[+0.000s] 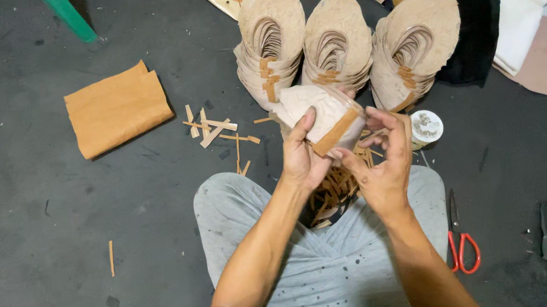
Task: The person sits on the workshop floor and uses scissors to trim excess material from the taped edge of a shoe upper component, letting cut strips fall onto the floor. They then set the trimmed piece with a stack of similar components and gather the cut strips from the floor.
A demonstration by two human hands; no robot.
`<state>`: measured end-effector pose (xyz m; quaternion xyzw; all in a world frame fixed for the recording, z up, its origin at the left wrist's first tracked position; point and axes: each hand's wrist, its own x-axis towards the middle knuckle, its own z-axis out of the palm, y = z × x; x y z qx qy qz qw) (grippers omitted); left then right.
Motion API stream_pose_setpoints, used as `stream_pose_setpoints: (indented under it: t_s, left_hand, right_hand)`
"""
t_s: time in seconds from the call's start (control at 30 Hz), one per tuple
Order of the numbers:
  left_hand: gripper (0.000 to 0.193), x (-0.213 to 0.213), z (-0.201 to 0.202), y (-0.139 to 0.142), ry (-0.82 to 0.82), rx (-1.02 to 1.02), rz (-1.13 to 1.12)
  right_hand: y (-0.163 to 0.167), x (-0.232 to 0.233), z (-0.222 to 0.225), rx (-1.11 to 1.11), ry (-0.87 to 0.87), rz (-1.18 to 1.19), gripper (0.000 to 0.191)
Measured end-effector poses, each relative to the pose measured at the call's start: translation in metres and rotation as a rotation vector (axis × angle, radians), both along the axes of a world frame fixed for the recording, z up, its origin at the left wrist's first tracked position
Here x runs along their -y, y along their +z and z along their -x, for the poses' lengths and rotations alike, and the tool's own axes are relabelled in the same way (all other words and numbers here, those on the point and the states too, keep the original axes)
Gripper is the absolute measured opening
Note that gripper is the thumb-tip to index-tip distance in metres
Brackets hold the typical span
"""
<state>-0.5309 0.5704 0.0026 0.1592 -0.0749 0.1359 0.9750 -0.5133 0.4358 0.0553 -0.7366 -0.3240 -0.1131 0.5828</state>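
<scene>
My left hand (302, 153) grips a pale, curved shoe-upper piece (313, 106) from its left side. A tan leather strip (335, 131) lies across the piece, and my right hand (381, 160) pinches it at the lower end. Both hands hold the piece above my lap, over a heap of short tan strips (335, 191). Just beyond them stand three stacks of similar pale pieces (340, 43), nested upright on the dark floor.
A folded tan leather sheet (116, 109) lies at the left, with loose strips (214, 127) near it. A small round glue tin (427, 126) sits by my right hand, and red-handled scissors (461, 245) by my right knee. Black and white fabric (480, 13) is piled at the upper right.
</scene>
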Motion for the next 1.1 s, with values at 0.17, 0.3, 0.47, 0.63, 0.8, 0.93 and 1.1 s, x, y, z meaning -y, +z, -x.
stream_pose_setpoints:
  t_s: [0.17, 0.3, 0.47, 0.63, 0.8, 0.93, 1.1]
  left_hand:
    - [0.065, 0.001, -0.003, -0.005, -0.093, -0.076, 0.073]
    - [0.064, -0.001, -0.002, -0.005, -0.181, 0.036, 0.143]
    - [0.069, 0.001, -0.001, -0.008, -0.172, 0.121, 0.232]
    - [0.064, -0.001, -0.007, -0.022, -0.049, -0.053, 0.004]
    - [0.060, -0.001, -0.008, -0.030, 0.053, -0.143, -0.131]
    - [0.067, -0.001, -0.005, -0.026, 0.059, -0.109, -0.149]
    - [0.078, -0.005, -0.002, -0.017, 0.024, -0.052, -0.062]
  right_hand:
    - [0.008, -0.003, -0.002, 0.038, -0.082, 0.175, 0.062]
    - [0.009, -0.005, -0.001, 0.065, -0.108, 0.209, 0.063]
    - [0.008, -0.006, 0.000, 0.083, -0.103, 0.183, 0.062]
    - [0.008, -0.006, 0.000, 0.078, -0.069, 0.164, 0.061]
    - [0.002, -0.005, -0.001, 0.008, -0.028, 0.114, 0.059]
    - [-0.008, 0.000, -0.007, -0.092, -0.014, 0.135, 0.057]
    - [-0.022, 0.016, -0.027, -0.318, 0.186, 0.048, 0.036]
